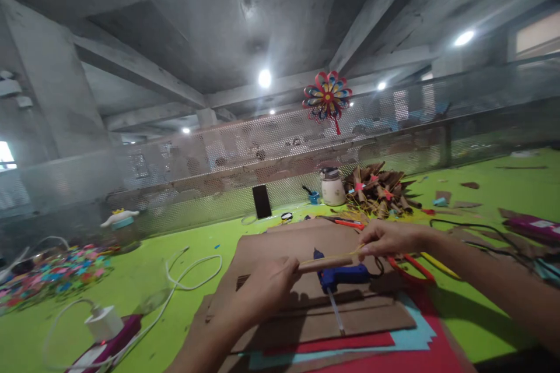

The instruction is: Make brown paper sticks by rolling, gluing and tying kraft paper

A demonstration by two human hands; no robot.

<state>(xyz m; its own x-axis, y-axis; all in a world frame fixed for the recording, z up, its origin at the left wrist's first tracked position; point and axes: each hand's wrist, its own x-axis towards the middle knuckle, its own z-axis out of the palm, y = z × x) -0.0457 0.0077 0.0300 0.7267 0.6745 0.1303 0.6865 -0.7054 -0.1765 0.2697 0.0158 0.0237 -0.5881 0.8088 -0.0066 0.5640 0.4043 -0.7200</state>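
My left hand (262, 291) is closed around one end of a thin brown rolled paper tube (326, 264), held level above the table. My right hand (387, 239) pinches the tube's other end, where a yellow strand shows at the fingertips. Just beneath the tube lies a blue hot glue gun (343, 275) with a glue stick poking out toward me. It rests on brown cardboard sheets (280, 250) stacked over red and light blue paper (415, 338).
The table is bright green (144, 280). A white cable and charger (102, 322) lie left, coloured paper bits (52, 274) far left. Red-handled scissors (411, 271), a black cord, a pile of brown paper cones (378, 189), a jar (332, 186) and a phone (261, 201) stand behind. A mesh partition holds a paper pinwheel (327, 96).
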